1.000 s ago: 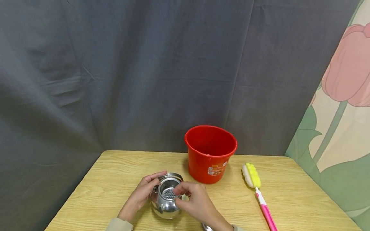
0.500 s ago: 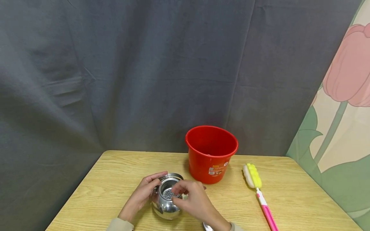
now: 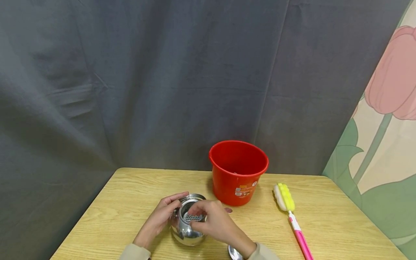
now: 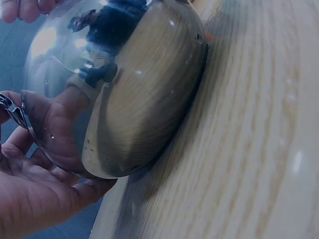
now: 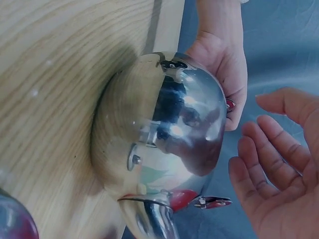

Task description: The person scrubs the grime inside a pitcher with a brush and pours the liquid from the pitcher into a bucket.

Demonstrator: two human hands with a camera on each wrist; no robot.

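A shiny steel teapot [image 3: 185,234] stands on the table with its mouth uncovered. Inside the mouth shows a perforated strainer [image 3: 194,218]. My left hand [image 3: 160,216] holds the pot's side, its thumb near the rim; in the left wrist view its fingers [image 4: 60,196] curve along the metal. Over the mouth is my right hand [image 3: 214,221], thumb and fingers apart. The right wrist view shows this right hand [image 5: 279,164] with loosely bent fingers and nothing between them. The spout [image 5: 154,216] points away from the left hand.
A red bucket [image 3: 232,187] stands behind and right of the pot. A yellow and white sponge brush [image 3: 284,198] with a pink handle lies farther right. Under the right forearm, a round shiny metal piece [image 3: 234,252] is partly hidden. A small reddish oval [image 3: 228,209] shows beyond the right hand.
My right hand has shifted slightly left over the teapot's mouth and covers more of it. The left hand and the teapot stay in place.
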